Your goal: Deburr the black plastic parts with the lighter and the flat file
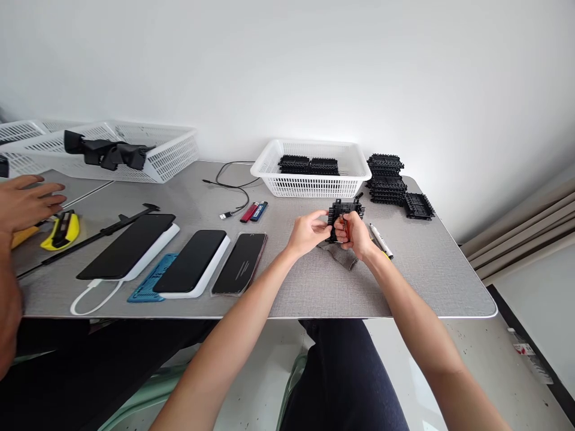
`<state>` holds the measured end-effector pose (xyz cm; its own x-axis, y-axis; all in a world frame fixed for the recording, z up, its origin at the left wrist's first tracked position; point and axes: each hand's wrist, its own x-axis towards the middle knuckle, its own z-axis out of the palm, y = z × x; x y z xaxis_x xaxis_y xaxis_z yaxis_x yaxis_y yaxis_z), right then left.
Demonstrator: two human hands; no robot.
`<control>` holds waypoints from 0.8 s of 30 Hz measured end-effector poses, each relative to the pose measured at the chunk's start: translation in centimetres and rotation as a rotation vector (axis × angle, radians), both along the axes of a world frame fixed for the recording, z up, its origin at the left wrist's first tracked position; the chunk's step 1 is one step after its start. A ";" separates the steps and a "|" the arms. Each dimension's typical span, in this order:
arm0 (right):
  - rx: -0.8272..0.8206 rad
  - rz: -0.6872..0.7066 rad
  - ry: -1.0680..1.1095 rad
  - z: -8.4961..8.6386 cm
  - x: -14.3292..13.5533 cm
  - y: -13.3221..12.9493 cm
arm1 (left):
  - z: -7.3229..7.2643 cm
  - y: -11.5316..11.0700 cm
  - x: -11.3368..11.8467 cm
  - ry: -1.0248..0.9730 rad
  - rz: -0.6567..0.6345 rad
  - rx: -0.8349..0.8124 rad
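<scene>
Pinching the edge of a black plastic part [345,207] over the worktop [314,294], the left hand [309,232] has its fingers nearly closed. The right hand [356,234] curls its fingers around an orange object [345,226], beside this part. A basket [309,188] stands behind.

Held part [345,207]: black; held tool [345,226]: orange. Surface [449,281]: mottled grey. Far middle basket [314,189]: white lattice. Far right stack [387,184]: black. Left: yellow-black cutter [61,231], blue pad [151,282].
</scene>
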<state>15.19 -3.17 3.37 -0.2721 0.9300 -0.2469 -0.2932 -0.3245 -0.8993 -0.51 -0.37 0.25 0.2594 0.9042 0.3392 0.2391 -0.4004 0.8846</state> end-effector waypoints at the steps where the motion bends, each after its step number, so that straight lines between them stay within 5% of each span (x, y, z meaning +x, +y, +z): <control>1: -0.013 0.004 0.007 0.1 0.0 0.0 | 0.0 0.0 0.0 0.004 0.000 0.002; 24: -0.168 -0.072 0.265 1.2 1.4 -0.2 | 0.0 -0.1 -0.1 0.001 0.014 0.008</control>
<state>16.55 -3.38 4.58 -0.2824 0.9015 -0.3280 -0.5374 -0.4319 -0.7244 -0.60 -0.47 0.21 0.2473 0.9049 0.3464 0.2460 -0.4045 0.8808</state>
